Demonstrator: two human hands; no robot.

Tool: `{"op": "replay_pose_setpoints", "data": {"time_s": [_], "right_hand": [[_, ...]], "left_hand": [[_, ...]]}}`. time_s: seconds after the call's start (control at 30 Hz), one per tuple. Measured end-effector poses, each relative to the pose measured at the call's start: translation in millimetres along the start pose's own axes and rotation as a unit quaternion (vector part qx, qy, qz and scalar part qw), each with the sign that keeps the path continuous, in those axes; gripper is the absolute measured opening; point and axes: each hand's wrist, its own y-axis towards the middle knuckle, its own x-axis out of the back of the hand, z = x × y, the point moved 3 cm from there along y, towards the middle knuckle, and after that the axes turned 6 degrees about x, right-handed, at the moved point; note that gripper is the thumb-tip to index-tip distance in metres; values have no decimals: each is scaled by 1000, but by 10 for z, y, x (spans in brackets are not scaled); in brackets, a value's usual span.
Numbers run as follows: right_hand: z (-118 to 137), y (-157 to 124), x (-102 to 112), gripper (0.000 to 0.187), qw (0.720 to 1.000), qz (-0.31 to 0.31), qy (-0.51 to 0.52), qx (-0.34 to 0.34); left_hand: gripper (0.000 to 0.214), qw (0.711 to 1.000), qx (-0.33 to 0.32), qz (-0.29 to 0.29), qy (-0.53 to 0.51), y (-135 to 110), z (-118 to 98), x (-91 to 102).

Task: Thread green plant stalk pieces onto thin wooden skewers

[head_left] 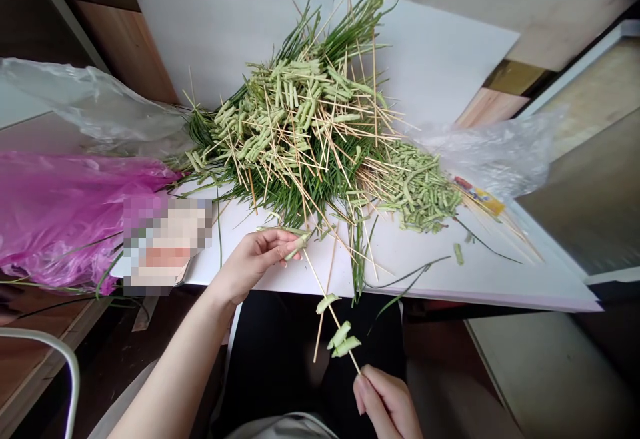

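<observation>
Right hand pinches near end of bamboo skewer, off near edge of table. Left hand grips green stem piece at far tip. Skewer probably light, stiff, sharp, brittle; greens soft. Best held close to tip.

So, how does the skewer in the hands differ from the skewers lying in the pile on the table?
The held skewer carries a few spaced green pieces; the piled skewers look packed full. The held skewer slants in air, right hand gripping its lower end, left hand pinching a green piece at its tip; the piled skewers lie crossed on the table. Both are thin pale sticks.
</observation>
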Motion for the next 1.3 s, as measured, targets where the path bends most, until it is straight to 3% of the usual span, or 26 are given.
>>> {"op": "replay_pose_setpoints", "data": {"time_s": [0.43,0.77,0.87,1.07,1.2,1.3], "right_hand": [[33,12,29,57,1000,11,-3,13],[7,0,63,56,1000,-6,-20,12],[1,4,42,56,1000,-16,-14,16],[-7,21,41,54,998,-65,-1,11],[-23,19,77,55,998,-68,7,-3],[-37,10,89,54,998,-65,15,-9]], "left_hand": [[28,999,-12,16,41,37,78,32],[32,998,17,47,36,29,97,-39],[33,997,31,59,28,13,124,-129],[35,990,73,121,-6,-70,198,-500],[31,986,-7,91,138,-105,96,-501],[30,953,-82,-9,292,-86,10,-290]]}}
